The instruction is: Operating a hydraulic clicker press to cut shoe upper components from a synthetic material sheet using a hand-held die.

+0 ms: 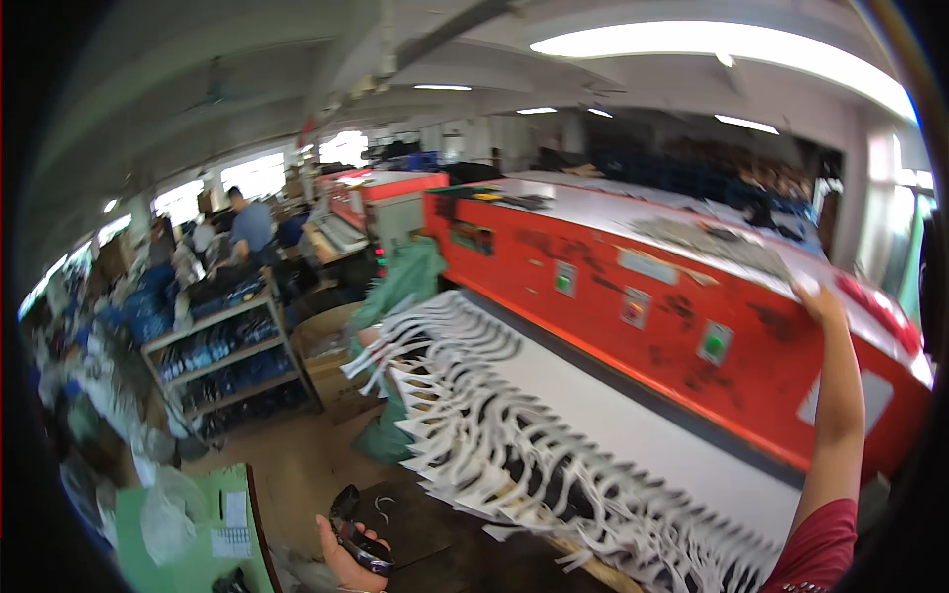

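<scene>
Fingers of the left hand (346,568), at seven o'clock, are curled around a black glossy curved piece (364,550), closed as far as its bulk allows; blur leaves its exact kind undetermined. Fingers of the right hand (819,304), at three o'clock, are bent over the upper edge of the red-sided machine (583,252), near the grey sheet material (712,240) on its top; whether they grip anything cannot be told. Because the glossy piece is held by one hand and projects beyond the grasp, a loosened finger or a knock could let it slip; smooth surfaces, if slick, would add to this risk. White curved strips (554,445) lie at five o'clock in a dense fringe along the white bed (603,395), their free ends overhanging its near side. A sleeve or forearm brushing these ends could catch, tangle or drag strips off the bed. Green push-buttons (714,343) are mounted on the machine's front between three and four o'clock, inward of the right forearm; if live, careless contact could actuate them. At eight o'clock, the clear plastic bag (168,514) sits loosely on the green table (183,575); a passing elbow could displace it.
</scene>
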Available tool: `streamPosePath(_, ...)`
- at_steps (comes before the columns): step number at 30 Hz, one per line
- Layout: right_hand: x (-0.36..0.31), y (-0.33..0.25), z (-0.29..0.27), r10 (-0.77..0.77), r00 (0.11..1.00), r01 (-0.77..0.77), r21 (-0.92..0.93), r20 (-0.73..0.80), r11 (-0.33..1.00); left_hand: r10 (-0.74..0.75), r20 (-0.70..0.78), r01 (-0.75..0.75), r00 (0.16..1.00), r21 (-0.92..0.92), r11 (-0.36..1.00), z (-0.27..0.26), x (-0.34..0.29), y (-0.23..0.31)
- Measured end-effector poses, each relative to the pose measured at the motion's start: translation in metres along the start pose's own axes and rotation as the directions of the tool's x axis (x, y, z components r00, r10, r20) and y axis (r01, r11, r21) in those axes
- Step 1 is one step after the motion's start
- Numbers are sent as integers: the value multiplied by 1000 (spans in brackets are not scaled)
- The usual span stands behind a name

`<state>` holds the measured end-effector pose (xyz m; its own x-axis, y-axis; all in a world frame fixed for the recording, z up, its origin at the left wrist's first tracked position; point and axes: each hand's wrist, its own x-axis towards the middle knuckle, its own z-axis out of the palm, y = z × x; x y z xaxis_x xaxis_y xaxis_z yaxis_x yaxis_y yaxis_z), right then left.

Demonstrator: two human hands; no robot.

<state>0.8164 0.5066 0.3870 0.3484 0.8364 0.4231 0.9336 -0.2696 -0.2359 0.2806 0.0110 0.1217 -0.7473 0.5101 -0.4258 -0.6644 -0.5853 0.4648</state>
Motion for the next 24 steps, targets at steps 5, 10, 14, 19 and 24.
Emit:
streamPosePath(5,42,2,5,-18,999,23,-119,40,993,92,-109,-111,990,-181,977,-82,57,58)
streamPosePath(10,53,-51,-15,-87,996,81,-170,-27,982,7,-266,-107,964,-363,926,-93,99,66)
streamPosePath(14,30,-86,-37,-42,999,39,-258,-7,965,-35,-174,-29,984,-355,935,-76,129,41)
streamPosePath(19,29,-122,-32,46,994,-16,-292,99,956,-187,-88,155,978,-287,945,-35,128,13)
streamPosePath(24,132,-59,-31,-185,976,218,-493,116,842,-207,-99,181,973,-223,958,-1,85,-5)
